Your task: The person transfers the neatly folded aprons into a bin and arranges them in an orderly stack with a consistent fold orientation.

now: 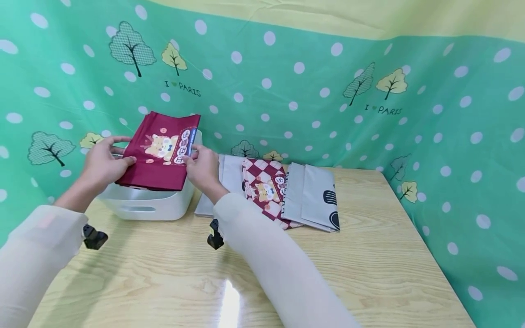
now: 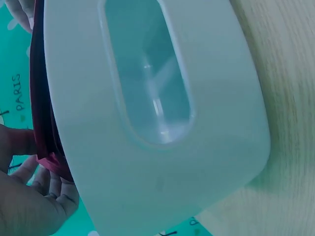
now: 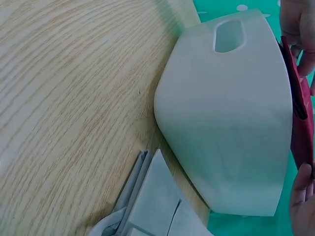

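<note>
A folded maroon cloth [image 1: 157,152] with a cartoon animal print lies tilted over the mouth of a white plastic bin [image 1: 143,207]. My left hand [image 1: 104,161] pinches its left edge, thumb on top and fingers beneath, as the left wrist view shows of the left hand [image 2: 37,191]. At the opposite edge, beside the printed lettering, my right hand [image 1: 203,168] grips the cloth between thumb and fingers. From the side, the maroon cloth [image 3: 301,118] sits along the bin's rim, and the bin's inside is mostly hidden under it.
Right of the bin a folded grey cloth [image 1: 231,171], a red-and-white checked cloth [image 1: 264,189] and another grey cloth with dark prints [image 1: 313,193] lie in a row on the wooden table [image 1: 381,255]. A green dotted curtain [image 1: 287,91] hangs behind.
</note>
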### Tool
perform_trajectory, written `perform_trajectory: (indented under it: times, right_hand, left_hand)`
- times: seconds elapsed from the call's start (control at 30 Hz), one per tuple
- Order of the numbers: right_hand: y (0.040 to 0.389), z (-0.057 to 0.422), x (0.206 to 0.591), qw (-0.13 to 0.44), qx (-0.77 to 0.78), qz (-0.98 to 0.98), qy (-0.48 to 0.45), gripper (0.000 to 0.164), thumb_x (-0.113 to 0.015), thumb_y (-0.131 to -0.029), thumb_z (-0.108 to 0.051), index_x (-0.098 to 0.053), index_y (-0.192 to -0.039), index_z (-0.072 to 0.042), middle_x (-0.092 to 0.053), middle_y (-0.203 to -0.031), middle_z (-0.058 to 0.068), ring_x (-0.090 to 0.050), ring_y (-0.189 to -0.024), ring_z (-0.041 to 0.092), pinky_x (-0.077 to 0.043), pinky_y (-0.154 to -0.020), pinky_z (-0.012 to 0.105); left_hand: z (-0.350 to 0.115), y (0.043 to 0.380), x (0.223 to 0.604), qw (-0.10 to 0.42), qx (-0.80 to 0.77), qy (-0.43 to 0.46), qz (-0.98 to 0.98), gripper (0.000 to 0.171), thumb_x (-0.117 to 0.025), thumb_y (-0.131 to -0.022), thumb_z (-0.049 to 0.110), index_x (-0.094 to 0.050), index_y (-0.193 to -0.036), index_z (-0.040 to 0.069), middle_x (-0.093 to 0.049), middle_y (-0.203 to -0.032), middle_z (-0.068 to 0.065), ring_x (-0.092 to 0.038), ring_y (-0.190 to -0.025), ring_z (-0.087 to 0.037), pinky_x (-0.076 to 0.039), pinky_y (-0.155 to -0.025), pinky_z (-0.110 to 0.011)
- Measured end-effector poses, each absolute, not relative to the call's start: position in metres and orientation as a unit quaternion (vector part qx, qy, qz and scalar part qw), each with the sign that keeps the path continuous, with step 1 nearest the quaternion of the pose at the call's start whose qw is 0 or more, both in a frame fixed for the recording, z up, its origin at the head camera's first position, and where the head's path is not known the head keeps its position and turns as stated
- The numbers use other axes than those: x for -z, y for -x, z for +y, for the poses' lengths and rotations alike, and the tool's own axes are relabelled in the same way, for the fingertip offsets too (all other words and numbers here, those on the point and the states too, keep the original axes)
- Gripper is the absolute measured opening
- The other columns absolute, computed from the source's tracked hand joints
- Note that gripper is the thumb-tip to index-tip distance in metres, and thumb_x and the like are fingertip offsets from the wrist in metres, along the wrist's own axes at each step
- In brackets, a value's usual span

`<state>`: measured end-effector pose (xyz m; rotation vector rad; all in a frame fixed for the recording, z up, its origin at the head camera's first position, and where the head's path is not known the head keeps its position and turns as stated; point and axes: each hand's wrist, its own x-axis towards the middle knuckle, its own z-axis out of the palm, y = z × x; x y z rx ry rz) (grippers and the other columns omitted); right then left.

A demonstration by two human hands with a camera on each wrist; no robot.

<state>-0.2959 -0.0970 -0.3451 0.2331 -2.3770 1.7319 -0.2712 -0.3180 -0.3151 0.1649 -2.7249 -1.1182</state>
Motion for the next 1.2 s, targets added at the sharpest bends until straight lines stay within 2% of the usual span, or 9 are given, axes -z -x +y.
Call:
perform_trajectory:
  times: [0.33,0.63,0.77,0.9,1.0,1.13,1.2]
  right_hand:
    - [0.294,-0.108,0.339,0.081,-0.561,-0.823,-0.050,0.042,-0.075,-0.094,-0.013,-0.066,-0.135,-0.007,-0.059,-0.079,-0.004,-0.059,-0.069,0.005,-0.051,-0.053,0.018]
    - [0.292,-0.112,0.341,0.080,-0.543,-0.835,-0.041,0.040,-0.077,-0.093,-0.014,-0.068,-0.132,-0.008,-0.062,-0.082,-0.004,-0.060,-0.073,0.004,-0.051,-0.055,0.015]
    - [0.292,-0.112,0.342,0.080,-0.538,-0.838,-0.044,0.037,-0.076,-0.094,-0.017,-0.070,-0.130,-0.009,-0.062,-0.083,-0.004,-0.059,-0.074,0.004,-0.051,-0.056,0.015]
    - [0.293,-0.108,0.344,0.099,-0.482,-0.868,-0.059,0.033,-0.075,-0.096,-0.024,-0.072,-0.126,-0.012,-0.067,-0.087,-0.005,-0.059,-0.074,0.006,-0.049,-0.057,0.017]
    - [0.295,-0.105,0.347,0.105,-0.450,-0.884,-0.068,0.031,-0.074,-0.096,-0.026,-0.072,-0.125,-0.014,-0.069,-0.091,-0.005,-0.059,-0.076,0.005,-0.049,-0.061,0.016]
    - [0.294,-0.103,0.349,0.093,-0.461,-0.879,-0.078,0.030,-0.073,-0.097,-0.022,-0.072,-0.125,-0.014,-0.067,-0.091,-0.007,-0.060,-0.080,0.003,-0.050,-0.065,0.014]
    - [0.293,-0.102,0.349,0.092,-0.468,-0.875,-0.086,0.030,-0.073,-0.096,-0.020,-0.071,-0.125,-0.014,-0.065,-0.089,-0.007,-0.060,-0.079,0.004,-0.050,-0.065,0.014]
  left_hand:
    - [-0.328,0.271,0.317,0.096,0.374,-0.062,-0.920,0.062,-0.061,-0.102,0.015,-0.036,-0.158,0.007,-0.051,-0.133,-0.033,-0.065,-0.100,-0.043,-0.061,-0.062,-0.031]
    - [-0.333,0.270,0.319,0.091,0.357,-0.068,-0.927,0.054,-0.064,-0.100,0.014,-0.050,-0.152,0.010,-0.052,-0.133,-0.032,-0.068,-0.075,-0.022,-0.057,-0.056,-0.027]
    - [-0.335,0.269,0.321,0.097,0.342,-0.056,-0.933,0.051,-0.063,-0.100,0.014,-0.052,-0.150,0.008,-0.055,-0.129,-0.033,-0.067,-0.086,-0.031,-0.056,-0.057,-0.028]
    - [-0.340,0.266,0.325,0.103,0.266,-0.023,-0.958,0.050,-0.062,-0.100,0.016,-0.053,-0.146,0.001,-0.059,-0.123,-0.038,-0.062,-0.101,-0.048,-0.057,-0.066,-0.043]
    - [-0.342,0.262,0.328,0.102,0.216,-0.007,-0.971,0.050,-0.062,-0.098,0.017,-0.054,-0.142,-0.004,-0.064,-0.103,-0.038,-0.061,-0.088,-0.050,-0.052,-0.060,-0.050]
    - [-0.336,0.259,0.329,0.109,0.205,-0.006,-0.973,0.045,-0.061,-0.098,0.017,-0.057,-0.137,-0.005,-0.061,-0.108,-0.038,-0.059,-0.091,-0.054,-0.055,-0.065,-0.057]
    - [-0.331,0.260,0.329,0.112,0.207,-0.001,-0.972,0.044,-0.060,-0.098,0.017,-0.057,-0.137,-0.004,-0.057,-0.122,-0.039,-0.057,-0.104,-0.057,-0.055,-0.076,-0.064]
